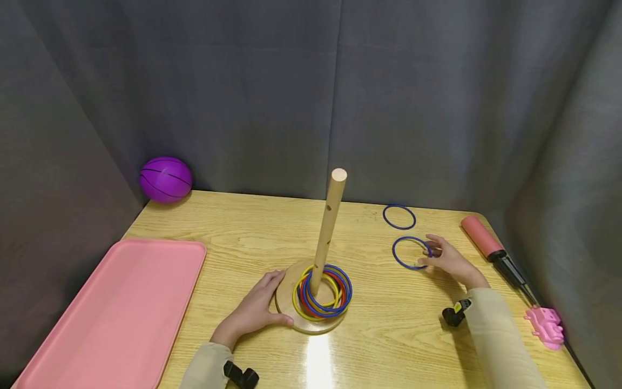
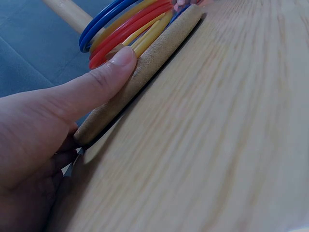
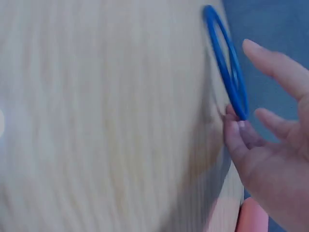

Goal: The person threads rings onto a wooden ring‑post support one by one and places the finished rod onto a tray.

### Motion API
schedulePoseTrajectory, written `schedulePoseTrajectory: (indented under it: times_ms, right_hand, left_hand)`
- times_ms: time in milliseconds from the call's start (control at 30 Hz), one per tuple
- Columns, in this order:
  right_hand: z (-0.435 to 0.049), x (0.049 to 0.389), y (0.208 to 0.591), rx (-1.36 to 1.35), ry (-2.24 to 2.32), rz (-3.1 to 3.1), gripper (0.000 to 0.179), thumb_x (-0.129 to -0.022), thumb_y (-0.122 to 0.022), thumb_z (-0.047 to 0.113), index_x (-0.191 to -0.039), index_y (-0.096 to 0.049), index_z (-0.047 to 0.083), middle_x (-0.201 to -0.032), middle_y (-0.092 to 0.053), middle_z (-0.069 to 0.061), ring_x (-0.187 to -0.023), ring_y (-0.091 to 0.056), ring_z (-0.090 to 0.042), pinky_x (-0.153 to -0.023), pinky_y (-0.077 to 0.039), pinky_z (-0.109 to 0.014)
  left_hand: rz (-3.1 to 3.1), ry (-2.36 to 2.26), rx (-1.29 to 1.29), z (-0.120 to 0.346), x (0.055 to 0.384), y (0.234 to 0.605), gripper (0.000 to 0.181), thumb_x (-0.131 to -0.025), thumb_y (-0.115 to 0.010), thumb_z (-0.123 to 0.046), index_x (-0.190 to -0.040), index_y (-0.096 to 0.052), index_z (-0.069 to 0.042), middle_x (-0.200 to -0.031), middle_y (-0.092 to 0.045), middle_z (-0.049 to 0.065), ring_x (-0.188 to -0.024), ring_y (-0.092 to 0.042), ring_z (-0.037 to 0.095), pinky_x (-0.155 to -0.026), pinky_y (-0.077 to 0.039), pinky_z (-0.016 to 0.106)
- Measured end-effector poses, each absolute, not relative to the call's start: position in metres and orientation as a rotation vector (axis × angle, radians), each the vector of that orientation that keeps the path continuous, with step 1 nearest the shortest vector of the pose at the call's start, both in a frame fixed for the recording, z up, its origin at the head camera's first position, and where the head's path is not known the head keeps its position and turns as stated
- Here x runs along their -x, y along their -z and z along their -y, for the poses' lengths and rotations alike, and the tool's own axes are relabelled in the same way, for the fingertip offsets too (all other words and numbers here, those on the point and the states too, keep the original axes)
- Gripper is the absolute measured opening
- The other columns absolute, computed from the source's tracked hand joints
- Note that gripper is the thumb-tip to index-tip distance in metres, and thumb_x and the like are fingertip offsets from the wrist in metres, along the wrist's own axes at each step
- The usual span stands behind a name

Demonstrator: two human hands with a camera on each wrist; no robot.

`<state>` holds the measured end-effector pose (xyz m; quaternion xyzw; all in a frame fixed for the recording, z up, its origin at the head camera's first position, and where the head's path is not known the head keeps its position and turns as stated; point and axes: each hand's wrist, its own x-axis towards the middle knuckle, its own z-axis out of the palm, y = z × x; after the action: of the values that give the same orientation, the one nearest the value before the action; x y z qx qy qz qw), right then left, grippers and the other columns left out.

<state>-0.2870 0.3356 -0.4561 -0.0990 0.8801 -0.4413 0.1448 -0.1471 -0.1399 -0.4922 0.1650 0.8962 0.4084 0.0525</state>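
Left of centre in the head view, my left hand [image 1: 252, 310] grips the edge of a round wooden base [image 1: 285, 283]. Its thumb lies on the rim in the left wrist view. A tall wooden post [image 1: 329, 216] rises from this base. Several yellow, red and blue rings [image 2: 128, 30] lie round the foot of the post. To the right, my right hand [image 1: 453, 261] pinches a blue ring [image 3: 222, 63] at its right edge. That ring is tilted, with its shadow on the wood. Behind it a second blue ring [image 1: 401, 228] lies flat on the table.
A pink tray [image 1: 116, 302] lies on the left of the table [image 1: 243, 216]. At the back left corner sits a purple ball [image 1: 166, 180]. A hand pump [image 1: 481, 236] with a red handle and a pink toy-like piece [image 1: 546, 327] lie along the right edge. Grey curtains [image 1: 243, 108] surround the table.
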Motion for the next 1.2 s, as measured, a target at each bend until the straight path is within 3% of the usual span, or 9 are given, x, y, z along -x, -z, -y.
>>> schedulePoseTrajectory:
  times_ms: [133, 200, 267, 400, 567, 700, 967, 1200]
  right_hand:
    - [-0.334, 0.288, 0.454, 0.190, 1.351, -2.521, 0.065, -0.098, -0.056, 0.015, -0.145, -0.024, -0.016, -0.132, -0.044, -0.033, -0.110, -0.057, -0.020, -0.077, -0.047, -0.013]
    - [-0.333, 0.288, 0.453, 0.140, 1.401, -2.508, 0.055, -0.100, -0.052, 0.012, -0.140, -0.032, -0.019, -0.121, -0.055, -0.024, -0.095, -0.060, -0.005, -0.075, -0.051, -0.014]
    - [-0.331, 0.287, 0.452, 0.106, 1.470, -2.468, 0.047, -0.100, -0.049, 0.007, -0.136, -0.036, -0.021, -0.108, -0.063, -0.014, -0.085, -0.062, 0.002, -0.075, -0.055, -0.015]
    - [-0.326, 0.283, 0.446, 0.033, 1.556, -2.411, 0.043, -0.101, -0.047, 0.006, -0.133, -0.040, -0.021, -0.092, -0.068, 0.004, -0.082, -0.066, 0.001, -0.075, -0.057, -0.019]
    - [-0.314, 0.276, 0.431, 0.017, 1.607, -2.431, 0.045, -0.100, -0.050, 0.008, -0.135, -0.040, -0.018, -0.091, -0.064, 0.009, -0.085, -0.065, 0.001, -0.078, -0.058, -0.021]
    - [-0.299, 0.271, 0.411, 0.061, 1.708, -2.443, 0.038, -0.099, -0.055, 0.011, -0.129, -0.050, -0.010, -0.090, -0.062, 0.013, -0.086, -0.064, 0.003, -0.078, -0.057, -0.018]
    - [-0.255, 0.253, 0.352, 0.287, 2.163, -2.134, 0.017, -0.094, -0.062, 0.008, -0.111, -0.062, 0.007, -0.093, -0.068, 0.006, -0.088, -0.069, -0.003, -0.076, -0.058, -0.020]
    - [-0.222, 0.229, 0.310, 0.534, 2.364, -1.914, 0.020, -0.094, -0.057, -0.002, -0.106, -0.069, 0.009, -0.095, -0.072, 0.000, -0.086, -0.071, -0.010, -0.074, -0.060, -0.024]
  left_hand:
    - [-2.730, -1.231, -0.503, 0.139, 0.148, 0.492, 0.115, -0.065, -0.086, -0.049, -0.154, -0.026, -0.007, -0.151, -0.036, 0.012, -0.142, -0.033, 0.035, -0.116, -0.030, 0.053]
    - [-2.728, -1.234, -0.504, 0.139, 0.148, 0.491, 0.114, -0.065, -0.086, -0.048, -0.154, -0.026, -0.007, -0.151, -0.036, 0.012, -0.142, -0.033, 0.036, -0.116, -0.030, 0.053]
    - [-2.725, -1.237, -0.505, 0.139, 0.148, 0.492, 0.114, -0.066, -0.086, -0.047, -0.154, -0.026, -0.006, -0.151, -0.036, 0.013, -0.142, -0.033, 0.036, -0.116, -0.030, 0.054]
    - [-2.727, -1.234, -0.511, 0.139, 0.148, 0.492, 0.114, -0.066, -0.086, -0.048, -0.153, -0.026, -0.005, -0.151, -0.036, 0.013, -0.142, -0.033, 0.036, -0.115, -0.031, 0.054]
    - [-2.732, -1.229, -0.517, 0.140, 0.149, 0.493, 0.115, -0.065, -0.085, -0.049, -0.153, -0.026, -0.005, -0.151, -0.035, 0.014, -0.142, -0.033, 0.036, -0.115, -0.030, 0.054]
    - [-2.735, -1.227, -0.514, 0.141, 0.149, 0.495, 0.115, -0.066, -0.085, -0.050, -0.153, -0.026, -0.005, -0.151, -0.035, 0.014, -0.142, -0.033, 0.036, -0.115, -0.031, 0.054]
    - [-2.737, -1.233, -0.518, 0.142, 0.147, 0.494, 0.115, -0.066, -0.085, -0.049, -0.153, -0.026, -0.004, -0.151, -0.036, 0.014, -0.142, -0.033, 0.036, -0.115, -0.030, 0.054]
    - [-2.746, -1.220, -0.528, 0.140, 0.148, 0.493, 0.114, -0.066, -0.085, -0.049, -0.153, -0.027, -0.004, -0.151, -0.036, 0.013, -0.141, -0.034, 0.035, -0.115, -0.031, 0.053]
